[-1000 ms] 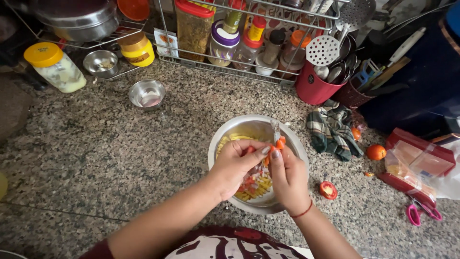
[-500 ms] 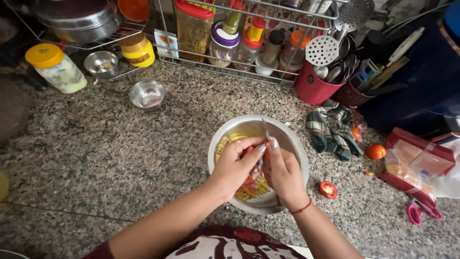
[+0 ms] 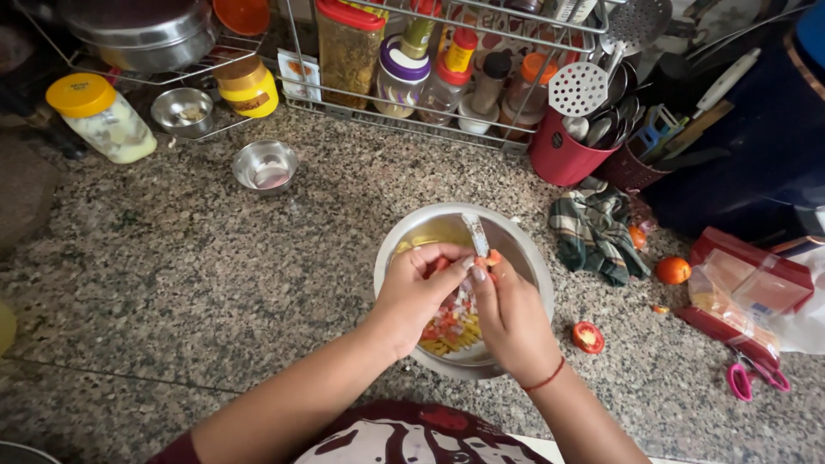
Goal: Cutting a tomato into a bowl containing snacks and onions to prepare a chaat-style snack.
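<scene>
Knife (image 3: 475,235) blade pointing up-away over steel bowl (image 3: 524,249), right hand (image 3: 513,314) gripping it, left hand (image 3: 418,288) pinching tomato piece (image 3: 440,265).

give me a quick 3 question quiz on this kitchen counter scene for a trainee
1. True or false: both hands are over the round steel bowl.
2. Which hand holds the small knife? A left hand B right hand
3. What lies on the speckled granite counter just right of the bowl, near the right wrist?

Key:
1. True
2. B
3. A cut red tomato piece
</scene>
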